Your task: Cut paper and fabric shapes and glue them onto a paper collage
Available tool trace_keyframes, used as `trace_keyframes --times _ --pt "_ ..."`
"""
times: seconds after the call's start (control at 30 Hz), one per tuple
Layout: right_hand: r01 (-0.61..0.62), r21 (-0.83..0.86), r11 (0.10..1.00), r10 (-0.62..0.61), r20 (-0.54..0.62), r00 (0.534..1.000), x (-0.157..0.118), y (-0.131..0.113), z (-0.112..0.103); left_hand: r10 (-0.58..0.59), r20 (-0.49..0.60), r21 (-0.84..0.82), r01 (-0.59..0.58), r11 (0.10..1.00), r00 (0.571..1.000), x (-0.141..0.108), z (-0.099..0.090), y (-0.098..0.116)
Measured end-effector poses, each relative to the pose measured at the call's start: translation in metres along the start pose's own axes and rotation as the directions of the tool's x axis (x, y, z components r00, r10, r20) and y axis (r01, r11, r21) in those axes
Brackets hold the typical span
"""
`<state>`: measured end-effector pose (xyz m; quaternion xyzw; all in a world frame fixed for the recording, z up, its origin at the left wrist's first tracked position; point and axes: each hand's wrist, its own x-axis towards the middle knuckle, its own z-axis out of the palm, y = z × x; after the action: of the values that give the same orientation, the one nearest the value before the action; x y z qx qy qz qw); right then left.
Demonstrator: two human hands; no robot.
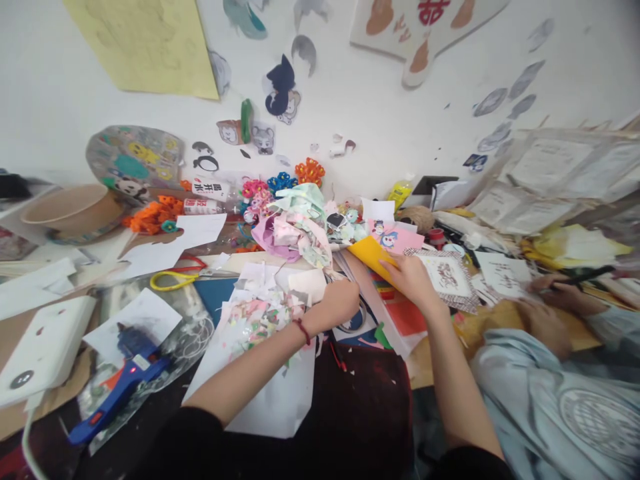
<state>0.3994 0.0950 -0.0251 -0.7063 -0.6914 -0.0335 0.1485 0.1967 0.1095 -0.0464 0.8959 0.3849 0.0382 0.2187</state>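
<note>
Pinching the yellow card point(373, 257) by its edge in the right grip point(413, 277), right of the scrap-covered sheet point(290, 407), probably to avoid creases. Curling the left grip point(341, 303) at the sheet's right edge; can't tell how tightly or on what. Seeing a glue gun point(127, 383) left of the sheet, maybe for reach.

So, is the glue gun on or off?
On, it seems: a small red light glows on the glue gun.
</note>
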Motion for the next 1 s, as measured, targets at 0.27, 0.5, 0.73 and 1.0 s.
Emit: trace_keyframes --times 0.27,0.5,0.73,1.0 --pt "0.022 0.090 0.996 -0.021 -0.010 1.000 -0.014 -0.009 0.005 -0.037 0.377 -0.752 0.329 0.571 0.925 0.001 -0.002 0.019" --pt "-0.052 0.081 0.995 0.048 0.049 0.998 -0.022 -0.011 0.004 0.090 0.374 -0.923 0.361 0.136 0.923 -0.007 0.009 0.042" --pt "0.009 0.044 0.999 -0.018 0.207 0.978 -0.025 -0.007 -0.012 0.089 0.343 -0.939 0.343 0.016 0.935 0.000 0.021 0.041" --pt "-0.028 0.099 0.995 0.024 0.044 0.999 -0.024 0.010 -0.020 0.011 0.294 -0.944 0.288 0.158 0.956 0.009 0.005 0.025"
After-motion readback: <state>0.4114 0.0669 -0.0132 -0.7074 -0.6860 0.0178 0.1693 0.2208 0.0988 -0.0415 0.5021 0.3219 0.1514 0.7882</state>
